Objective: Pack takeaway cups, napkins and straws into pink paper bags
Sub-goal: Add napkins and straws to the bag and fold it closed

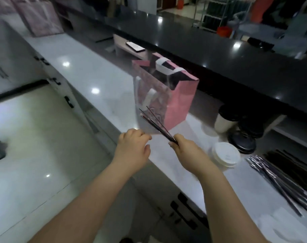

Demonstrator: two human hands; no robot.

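A pink paper bag (180,100) with white handles stands open on the white counter (89,71). My right hand (186,148) grips a few thin dark wrapped straws (154,122) that point up and left toward the bag's front. My left hand (133,146) hovers just left of it with loosely curled fingers, holding nothing. A white-lidded takeaway cup (226,155) stands right of my right hand. Two black-lidded cups (224,120) (243,141) stand behind it. A pile of wrapped straws (285,176) lies at the right. White napkins (285,223) lie at the lower right.
A raised black bar top (219,50) runs along the far side of the counter. A phone (135,46) lies on a small shelf behind the bag. More pink bags (39,16) lean at the far left. Drawers with black handles (184,213) sit below the counter edge.
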